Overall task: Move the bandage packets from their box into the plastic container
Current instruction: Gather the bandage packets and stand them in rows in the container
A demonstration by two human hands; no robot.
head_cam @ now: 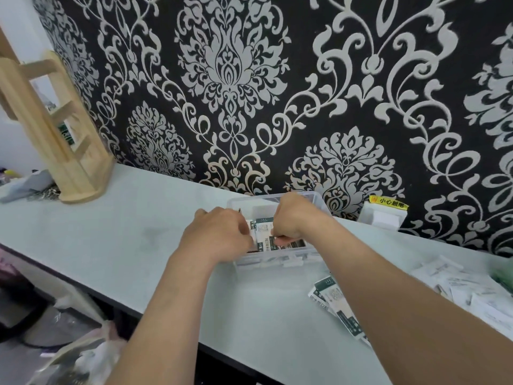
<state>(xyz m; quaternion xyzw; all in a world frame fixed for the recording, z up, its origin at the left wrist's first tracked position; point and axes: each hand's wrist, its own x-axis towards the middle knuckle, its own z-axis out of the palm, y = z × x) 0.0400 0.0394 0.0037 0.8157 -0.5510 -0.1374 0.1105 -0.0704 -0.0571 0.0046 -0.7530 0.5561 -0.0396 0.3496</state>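
Both hands over the clear rectangular plastic container (313,201) at the back of the pale grey worktop (138,232). Left hand (219,234) and right hand (291,218) are curled onto a small green-and-white printed bandage box (262,232) held between them, just above the container's opening. Fingers of both hands closed on the box; which end is open cannot be told, the fingertips being hidden.

Progress, judged from the layout: partway. White bandage packets (280,262) already lie along the container's near wall, below the fingers. The box in hand looks to be the one now being emptied. To the right of the right forearm and nearer the viewer, flattened green-and-white cartons (337,307) lie on the worktop, probably finished ones. Further right, a loose heap of white packets (466,287) lies on the worktop, outside the container; these likely remain to be moved.

Writing: the box carries Chinese characters, too blurred to read. The cartons show similar print, also unreadable. Behind the right hand, against the black-and-silver damask wallpaper (249,93), a white wall socket (381,216) bears a yellow sticker (388,202) reading 小心触电.

Far left of the hands: a pale wooden rack (55,129).
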